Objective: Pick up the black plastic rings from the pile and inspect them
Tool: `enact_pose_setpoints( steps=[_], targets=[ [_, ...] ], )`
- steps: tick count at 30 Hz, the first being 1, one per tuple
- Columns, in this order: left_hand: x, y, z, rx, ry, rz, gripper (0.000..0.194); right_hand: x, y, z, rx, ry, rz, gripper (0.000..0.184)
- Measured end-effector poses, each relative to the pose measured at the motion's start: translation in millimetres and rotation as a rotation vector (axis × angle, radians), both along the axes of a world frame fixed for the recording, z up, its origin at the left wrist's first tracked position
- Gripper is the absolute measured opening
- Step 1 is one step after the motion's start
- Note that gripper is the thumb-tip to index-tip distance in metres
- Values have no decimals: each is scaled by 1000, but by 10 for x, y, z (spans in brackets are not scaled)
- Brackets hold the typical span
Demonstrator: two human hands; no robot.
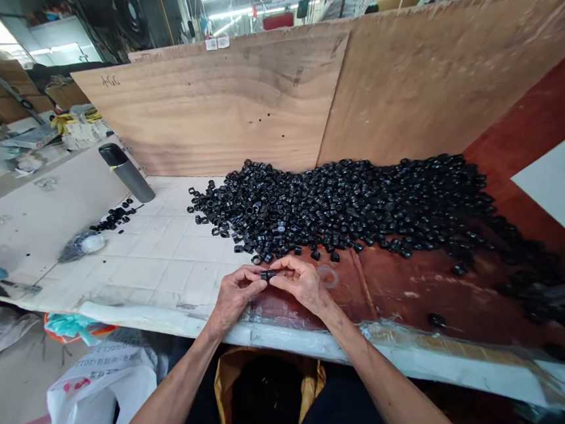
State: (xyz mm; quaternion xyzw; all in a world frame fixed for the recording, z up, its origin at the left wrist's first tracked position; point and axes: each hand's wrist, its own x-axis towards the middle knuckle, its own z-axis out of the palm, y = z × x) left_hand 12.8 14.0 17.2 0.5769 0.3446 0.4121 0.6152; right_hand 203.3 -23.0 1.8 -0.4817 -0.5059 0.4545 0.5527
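Note:
A small black plastic part (267, 275) is pinched between the fingertips of both hands, just above the front of the bench. My left hand (236, 294) grips its left end, with thumb and fingers closed. Its right end is held by my right hand (303, 284), also in a pinch. Fingertips cover much of the part, so I cannot tell whether it is one piece or two pushed together. Right behind the hands spreads a broad heap of small black ring-like plastic parts (341, 200), its front edge close to my fingertips.
Wooden boards (233, 104) wall off the back of the bench (169, 268). At left stand a grey bottle (134, 179), a few loose black pieces (115, 217) and a plastic bag (75, 246). Below the edge hangs an open yellow sack (224, 402) beside a white sack (100, 386).

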Motion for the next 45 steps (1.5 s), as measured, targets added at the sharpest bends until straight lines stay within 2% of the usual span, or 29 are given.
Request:
enact_pose_setpoints(
  steps=[6,10,15,20,24,27,32,38,45],
  targets=[
    [22,-12,13,-102,-37,18,40,-21,2,-1,102,-118,-57,17],
    [35,-31,69,-48,47,20,35,-29,-11,19,108,-159,-32,16],
    [70,-58,96,-11,12,7,29,-59,-36,30,73,-126,-11,25],
    [69,-53,58,-30,-15,39,30,-79,-86,115,159,-288,9,11],
    [55,-43,31,-20,5,54,28,-52,-74,143,207,-351,-17,11],
    [50,-32,1,-23,18,59,28,-20,-44,121,302,-419,-59,10],
    [43,-20,-40,-99,-23,33,30,-13,-45,111,386,-397,-27,16],
    [7,-35,-18,-113,-73,-19,26,-64,-79,145,343,-360,-24,17],
    [-123,14,19,-81,-93,-10,27,-290,-125,270,134,-293,-125,16]
  ],
)
